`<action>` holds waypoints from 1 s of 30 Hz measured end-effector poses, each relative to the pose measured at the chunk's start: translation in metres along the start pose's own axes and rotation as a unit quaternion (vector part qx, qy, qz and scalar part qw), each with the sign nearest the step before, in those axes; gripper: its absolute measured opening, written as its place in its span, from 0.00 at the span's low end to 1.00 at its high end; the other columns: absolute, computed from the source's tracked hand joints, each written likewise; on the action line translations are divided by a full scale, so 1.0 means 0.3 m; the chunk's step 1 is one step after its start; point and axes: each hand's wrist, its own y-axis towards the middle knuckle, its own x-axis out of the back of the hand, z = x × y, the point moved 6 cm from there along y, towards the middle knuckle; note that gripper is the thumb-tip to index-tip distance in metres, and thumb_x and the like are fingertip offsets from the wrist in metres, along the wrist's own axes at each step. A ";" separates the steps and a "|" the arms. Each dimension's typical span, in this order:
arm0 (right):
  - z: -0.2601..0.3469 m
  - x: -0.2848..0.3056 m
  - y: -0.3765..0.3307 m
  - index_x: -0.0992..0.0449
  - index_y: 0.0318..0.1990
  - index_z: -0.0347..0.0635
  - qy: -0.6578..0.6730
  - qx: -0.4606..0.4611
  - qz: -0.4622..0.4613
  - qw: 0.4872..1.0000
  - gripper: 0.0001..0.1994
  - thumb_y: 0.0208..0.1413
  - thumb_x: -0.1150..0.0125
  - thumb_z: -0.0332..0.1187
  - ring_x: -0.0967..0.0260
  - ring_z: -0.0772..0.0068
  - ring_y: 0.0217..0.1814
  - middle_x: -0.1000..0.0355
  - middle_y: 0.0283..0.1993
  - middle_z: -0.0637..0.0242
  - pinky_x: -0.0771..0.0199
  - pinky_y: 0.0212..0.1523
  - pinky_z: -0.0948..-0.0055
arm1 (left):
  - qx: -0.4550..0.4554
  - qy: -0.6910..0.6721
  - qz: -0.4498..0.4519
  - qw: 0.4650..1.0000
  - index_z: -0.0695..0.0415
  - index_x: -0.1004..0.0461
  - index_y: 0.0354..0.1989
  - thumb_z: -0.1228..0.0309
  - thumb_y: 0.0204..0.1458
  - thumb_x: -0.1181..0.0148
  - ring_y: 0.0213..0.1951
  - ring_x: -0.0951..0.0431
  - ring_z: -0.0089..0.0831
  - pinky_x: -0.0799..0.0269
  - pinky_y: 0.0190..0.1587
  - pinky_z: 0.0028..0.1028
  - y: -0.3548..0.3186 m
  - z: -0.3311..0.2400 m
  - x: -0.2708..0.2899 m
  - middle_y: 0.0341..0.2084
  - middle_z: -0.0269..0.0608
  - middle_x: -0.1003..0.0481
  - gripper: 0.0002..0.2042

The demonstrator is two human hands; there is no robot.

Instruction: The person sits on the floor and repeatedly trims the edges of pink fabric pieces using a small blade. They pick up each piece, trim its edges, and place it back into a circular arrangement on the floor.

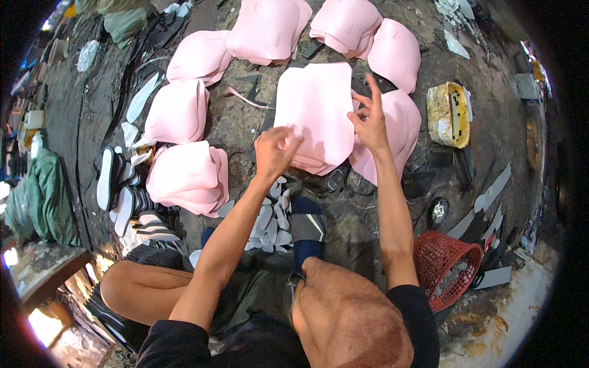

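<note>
Both hands flank a stack of pink sheets (314, 104) on the littered floor (240, 138): the left hand (274, 153) is half curled over its lower left edge, whether gripping or only touching I cannot tell, while the right hand (370, 122) stands open at the right edge, fingers spread. More pink piles (268, 27) arc around the stack, with a yellow tub (437, 116) off to the right.

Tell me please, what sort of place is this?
Probably a small footwear workshop: sole-shaped pieces are stacked at the left, pale oval cut-outs lie near a foot, and piles of pink sheets surround the work area.
</note>
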 end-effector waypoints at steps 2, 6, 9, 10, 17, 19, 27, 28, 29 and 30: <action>0.152 0.011 -0.049 0.51 0.74 0.49 0.163 -0.007 -0.003 0.987 0.46 0.47 0.39 0.14 0.25 0.69 0.47 0.30 0.59 0.49 0.23 0.45 0.75 | 0.059 -0.200 -0.143 0.967 0.55 0.34 0.65 0.56 0.50 0.30 0.56 0.29 0.43 0.35 0.59 0.40 -0.015 -0.028 0.072 0.63 0.51 0.36 0.34; 0.279 0.062 -0.114 0.48 0.73 0.46 0.318 -0.069 -0.021 0.945 0.44 0.46 0.40 0.12 0.25 0.74 0.44 0.28 0.57 0.46 0.23 0.42 0.78 | 0.141 -0.602 0.071 0.783 0.64 0.44 0.68 0.61 0.52 0.32 0.57 0.28 0.38 0.31 0.59 0.37 -0.023 -0.099 0.064 0.58 0.51 0.32 0.39; 0.241 0.122 -0.174 0.43 0.71 0.42 0.161 -0.069 -0.063 0.982 0.40 0.47 0.40 0.13 0.25 0.74 0.43 0.28 0.57 0.44 0.23 0.43 0.77 | 0.061 -0.532 0.075 0.841 0.61 0.37 0.63 0.71 0.52 0.31 0.51 0.25 0.29 0.27 0.53 0.31 -0.083 -0.249 0.093 0.50 0.40 0.25 0.30; 0.276 0.140 -0.204 0.41 0.69 0.40 0.155 -0.038 -0.093 0.983 0.37 0.49 0.39 0.13 0.26 0.75 0.43 0.28 0.57 0.43 0.24 0.45 0.77 | 0.022 -0.484 0.057 0.873 0.62 0.35 0.61 0.74 0.52 0.32 0.50 0.25 0.28 0.27 0.54 0.32 -0.098 -0.294 0.123 0.49 0.40 0.25 0.27; 0.379 0.188 -0.321 0.41 0.69 0.37 0.121 0.047 -0.157 0.979 0.36 0.50 0.39 0.14 0.27 0.78 0.43 0.25 0.54 0.46 0.26 0.45 0.79 | -0.107 -0.429 0.040 0.896 0.63 0.29 0.57 0.76 0.54 0.33 0.47 0.24 0.24 0.26 0.52 0.27 -0.168 -0.386 0.157 0.46 0.38 0.23 0.22; 0.385 0.182 -0.330 0.40 0.69 0.36 0.131 0.045 -0.161 0.977 0.36 0.50 0.39 0.14 0.27 0.78 0.43 0.24 0.53 0.47 0.27 0.45 0.79 | -0.111 -0.420 0.026 0.900 0.63 0.28 0.55 0.75 0.54 0.33 0.46 0.23 0.23 0.26 0.51 0.27 -0.182 -0.401 0.174 0.45 0.39 0.23 0.20; 0.451 0.201 -0.364 0.43 0.70 0.33 0.160 0.051 -0.180 0.969 0.36 0.51 0.40 0.15 0.27 0.78 0.45 0.25 0.55 0.45 0.27 0.45 0.80 | -0.078 -0.427 0.027 0.900 0.61 0.35 0.62 0.74 0.53 0.32 0.47 0.23 0.25 0.26 0.50 0.28 -0.189 -0.427 0.162 0.47 0.40 0.24 0.28; 0.444 0.211 -0.352 0.44 0.70 0.34 0.158 0.040 -0.176 0.971 0.36 0.51 0.40 0.15 0.27 0.79 0.45 0.26 0.56 0.45 0.27 0.45 0.80 | -0.074 -0.419 0.028 0.905 0.61 0.37 0.65 0.75 0.53 0.32 0.47 0.24 0.25 0.26 0.51 0.28 -0.183 -0.439 0.159 0.47 0.41 0.24 0.31; 0.432 0.229 -0.332 0.44 0.71 0.34 0.154 0.025 -0.175 0.972 0.37 0.51 0.40 0.16 0.27 0.79 0.45 0.26 0.56 0.45 0.27 0.45 0.80 | -0.037 -0.428 0.095 0.898 0.61 0.40 0.66 0.76 0.51 0.31 0.49 0.25 0.26 0.27 0.52 0.29 -0.187 -0.449 0.148 0.48 0.41 0.25 0.34; 0.413 0.227 -0.319 0.45 0.71 0.34 0.153 0.006 -0.172 0.973 0.37 0.51 0.41 0.16 0.27 0.79 0.45 0.26 0.57 0.45 0.27 0.45 0.80 | 0.005 -0.433 0.160 0.887 0.61 0.43 0.68 0.77 0.49 0.30 0.51 0.26 0.26 0.28 0.54 0.29 -0.205 -0.444 0.168 0.50 0.41 0.26 0.37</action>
